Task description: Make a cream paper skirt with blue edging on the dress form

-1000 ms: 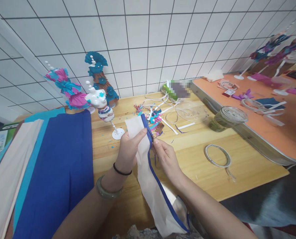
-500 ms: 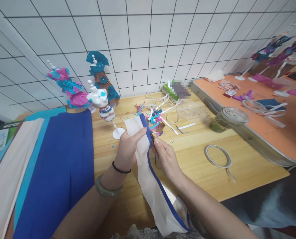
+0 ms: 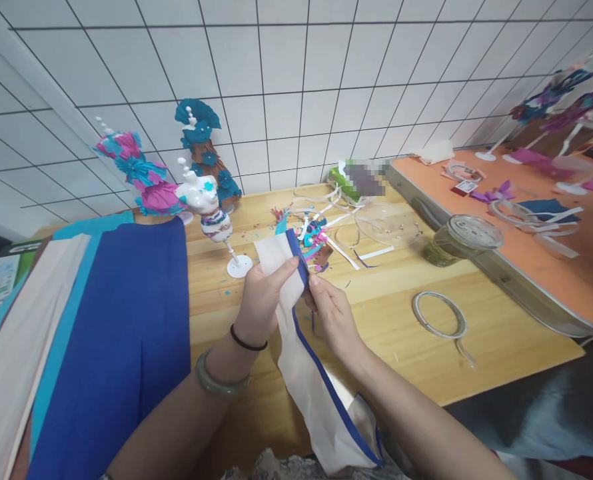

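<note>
A long white crepe-paper strip with a dark blue border along its right side runs from my hands down toward my lap. Near its upper end, my left hand is closed on it, thumb on top by the blue border. My right hand is closed at that border, just right of the left thumb. Something small and dark shows at its fingertips, too hidden to name. Below these fingers hangs a thin blue sliver. Colourful paper scraps lie just beyond both hands.
Blue crepe paper covers the table's left side. A white dress-form figure stands ahead, with decorated figures behind. To the right are a coil of clear tape and a lidded jar, beside a raised orange surface.
The right fingertips have come up against the blue border, and less of the dark thing shows. The border near them is bent more sharply. The view has shifted slightly.
</note>
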`<state>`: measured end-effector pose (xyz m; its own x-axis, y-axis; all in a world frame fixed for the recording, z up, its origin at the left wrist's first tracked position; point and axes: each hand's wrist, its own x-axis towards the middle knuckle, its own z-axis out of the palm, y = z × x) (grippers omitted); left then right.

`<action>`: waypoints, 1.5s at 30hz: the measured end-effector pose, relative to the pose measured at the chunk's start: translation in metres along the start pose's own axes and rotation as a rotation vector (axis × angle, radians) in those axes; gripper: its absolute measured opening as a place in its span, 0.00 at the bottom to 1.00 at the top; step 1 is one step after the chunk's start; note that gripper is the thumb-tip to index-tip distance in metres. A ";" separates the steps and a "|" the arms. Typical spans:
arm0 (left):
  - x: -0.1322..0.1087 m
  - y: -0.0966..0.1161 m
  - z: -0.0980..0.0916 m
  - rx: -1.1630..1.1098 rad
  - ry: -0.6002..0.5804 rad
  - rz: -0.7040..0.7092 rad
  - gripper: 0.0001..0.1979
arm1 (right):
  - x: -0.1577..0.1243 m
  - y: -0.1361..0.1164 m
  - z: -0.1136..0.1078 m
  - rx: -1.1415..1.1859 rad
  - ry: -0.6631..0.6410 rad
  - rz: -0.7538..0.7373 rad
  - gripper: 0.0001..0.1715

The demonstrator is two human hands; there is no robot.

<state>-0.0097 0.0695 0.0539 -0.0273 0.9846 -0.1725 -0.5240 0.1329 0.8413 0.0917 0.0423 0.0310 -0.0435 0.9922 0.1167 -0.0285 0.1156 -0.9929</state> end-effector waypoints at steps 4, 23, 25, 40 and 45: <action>0.000 0.000 0.002 -0.007 0.019 -0.012 0.16 | 0.000 -0.001 0.000 0.008 0.010 0.003 0.24; 0.000 -0.004 0.003 -0.005 0.046 -0.005 0.16 | 0.001 0.015 -0.001 0.078 0.008 0.025 0.22; 0.000 -0.004 0.003 -0.004 0.045 -0.008 0.15 | 0.001 0.013 -0.002 0.070 0.005 0.013 0.21; -0.001 -0.003 0.004 0.002 0.044 -0.003 0.18 | 0.002 0.010 -0.003 0.019 0.018 -0.001 0.22; -0.001 -0.002 0.004 0.018 0.049 -0.006 0.15 | 0.002 0.008 -0.003 0.012 0.013 -0.016 0.22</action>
<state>-0.0051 0.0685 0.0549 -0.0662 0.9772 -0.2019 -0.5092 0.1409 0.8490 0.0948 0.0451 0.0235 -0.0300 0.9908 0.1323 -0.0413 0.1311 -0.9905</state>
